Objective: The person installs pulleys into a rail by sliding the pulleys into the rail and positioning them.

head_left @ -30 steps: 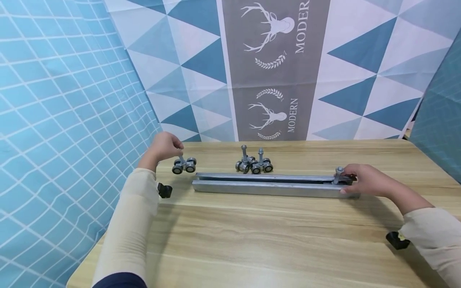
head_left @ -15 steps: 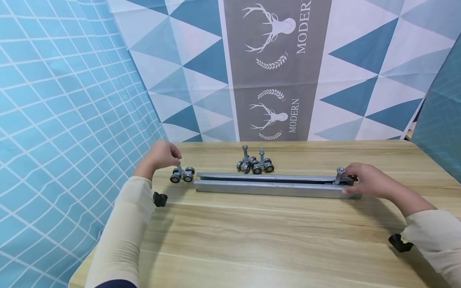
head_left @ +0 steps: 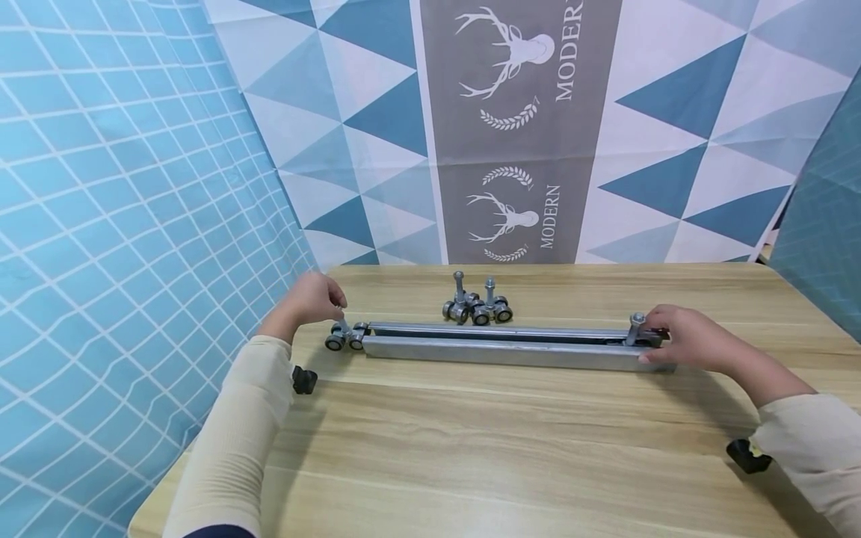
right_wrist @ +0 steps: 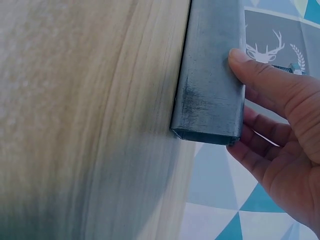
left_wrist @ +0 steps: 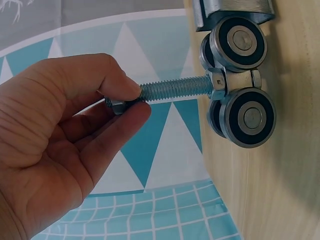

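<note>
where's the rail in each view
Head: rail, lower half, from just left of centre to the right.
Left wrist: only one end of the rail, top edge, right of centre.
Right wrist: rail, down from the top edge, right of centre.
Shared landmark: triangle-print cloth.

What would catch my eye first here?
Probably the long metal rail lying across the wooden table, with the right hand gripping one end. At its other end, the left hand pinches the bolt of a wheeled trolley. Behind, a patterned backdrop shows white stag heads.
</note>
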`<state>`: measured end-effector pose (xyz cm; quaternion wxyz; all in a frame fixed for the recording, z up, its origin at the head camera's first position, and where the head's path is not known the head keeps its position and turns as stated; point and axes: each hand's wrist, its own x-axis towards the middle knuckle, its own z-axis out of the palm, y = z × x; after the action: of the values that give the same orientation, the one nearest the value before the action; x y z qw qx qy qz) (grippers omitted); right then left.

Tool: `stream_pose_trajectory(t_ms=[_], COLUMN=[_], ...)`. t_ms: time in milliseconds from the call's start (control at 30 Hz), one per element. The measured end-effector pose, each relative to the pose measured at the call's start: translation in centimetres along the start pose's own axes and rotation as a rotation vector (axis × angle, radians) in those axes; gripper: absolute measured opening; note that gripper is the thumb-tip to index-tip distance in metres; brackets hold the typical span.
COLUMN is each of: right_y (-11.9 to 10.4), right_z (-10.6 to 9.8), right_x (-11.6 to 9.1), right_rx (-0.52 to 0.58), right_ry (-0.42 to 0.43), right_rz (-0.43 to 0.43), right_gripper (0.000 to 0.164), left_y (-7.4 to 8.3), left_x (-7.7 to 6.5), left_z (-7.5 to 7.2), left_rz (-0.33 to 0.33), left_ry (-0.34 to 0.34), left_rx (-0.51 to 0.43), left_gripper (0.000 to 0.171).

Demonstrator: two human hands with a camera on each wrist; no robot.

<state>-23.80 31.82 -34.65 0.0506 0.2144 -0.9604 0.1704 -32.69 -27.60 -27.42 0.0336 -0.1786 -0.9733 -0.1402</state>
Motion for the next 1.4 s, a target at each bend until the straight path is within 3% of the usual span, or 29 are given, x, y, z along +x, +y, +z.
stream_pose_trajectory(t_ms=[467,1100,1400], right_y=[0.0,0.0,0.1], right_z=[0.1,0.2,0.4], right_x=[-0.1,-0.2,-0.1], right_rx=[0.011,0.019,0.017], right_ry=[-0.012,0.003,0.011], right_rz=[0.016,0.01,0.013], right_gripper=[0.053,0.052,0.051], left_y=[0.5,1.5,1.7], left_x=[0.0,0.3,0.8], left_z=[0.9,0.9,1.3], left_rz=[0.008,0.023,0.052], left_ry=[-0.037,-0.034,-0.034], left_rx=[0.001,0.011,-0.039], left_gripper=[0.01,0.01,0.012])
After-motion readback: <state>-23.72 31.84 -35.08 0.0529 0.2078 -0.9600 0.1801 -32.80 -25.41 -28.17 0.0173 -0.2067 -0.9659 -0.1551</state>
